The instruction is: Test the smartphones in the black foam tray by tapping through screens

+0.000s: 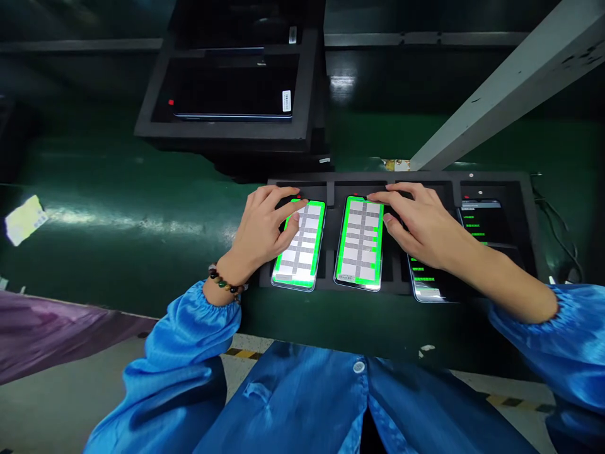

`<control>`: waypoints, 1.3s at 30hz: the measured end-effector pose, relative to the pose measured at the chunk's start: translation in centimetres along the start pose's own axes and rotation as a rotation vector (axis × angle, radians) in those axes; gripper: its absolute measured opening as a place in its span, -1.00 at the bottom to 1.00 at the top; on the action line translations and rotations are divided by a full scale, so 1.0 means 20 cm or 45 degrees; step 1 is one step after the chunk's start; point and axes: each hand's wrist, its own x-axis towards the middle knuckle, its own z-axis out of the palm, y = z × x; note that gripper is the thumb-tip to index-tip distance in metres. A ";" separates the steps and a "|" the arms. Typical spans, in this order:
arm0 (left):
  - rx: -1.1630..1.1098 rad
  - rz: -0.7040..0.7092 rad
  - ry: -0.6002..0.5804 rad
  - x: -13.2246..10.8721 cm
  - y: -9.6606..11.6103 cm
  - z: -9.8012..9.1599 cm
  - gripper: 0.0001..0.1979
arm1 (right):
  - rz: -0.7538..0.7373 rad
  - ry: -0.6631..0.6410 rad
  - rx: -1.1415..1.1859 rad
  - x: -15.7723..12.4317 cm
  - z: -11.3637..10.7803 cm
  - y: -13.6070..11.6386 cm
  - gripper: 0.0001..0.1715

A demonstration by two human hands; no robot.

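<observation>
A black foam tray (pixel 529 208) lies on the green belt with several phones in its slots. My left hand (pixel 267 224) rests open, fingers spread, on the leftmost phone (pixel 302 255), whose screen shows a green-framed grid. My right hand (pixel 418 224) is open too, fingertips touching the top of the second phone (pixel 359 249), which shows the same grid. Its palm hovers over a third phone (pixel 430 284) with green text on a dark screen. A fourth phone (pixel 482 221) lies at the tray's right end.
A stack of black trays (pixel 227 129) holding a dark phone stands further back on the green belt (pixel 118 208). A grey metal beam (pixel 496 82) slants at the upper right. Cables (pixel 560 233) lie right of the tray. A yellowish card (pixel 23 217) sits far left.
</observation>
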 end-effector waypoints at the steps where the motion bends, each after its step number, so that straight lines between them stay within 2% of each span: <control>1: -0.006 0.028 -0.016 0.00 0.00 0.00 -0.60 | -0.012 0.000 0.005 -0.01 0.00 0.00 -0.46; 10: -0.046 0.115 0.008 -0.07 0.00 -0.02 -0.65 | -0.082 -0.043 0.021 -0.06 0.01 -0.09 -0.46; 26: -0.123 0.177 -0.038 -0.40 0.09 -0.12 -0.67 | -0.206 -0.023 0.097 -0.36 0.05 -0.31 -0.35; 30: -0.169 0.178 -0.046 -0.48 0.09 -0.12 -0.69 | -0.235 -0.042 0.134 -0.40 0.07 -0.34 -0.40; 36: -0.246 0.224 0.064 -0.49 0.09 -0.12 -0.69 | -0.227 -0.047 0.161 -0.42 0.07 -0.34 -0.40; 39: -0.221 0.128 0.085 -0.48 0.08 -0.12 -0.67 | -0.152 -0.030 0.167 -0.39 0.08 -0.33 -0.39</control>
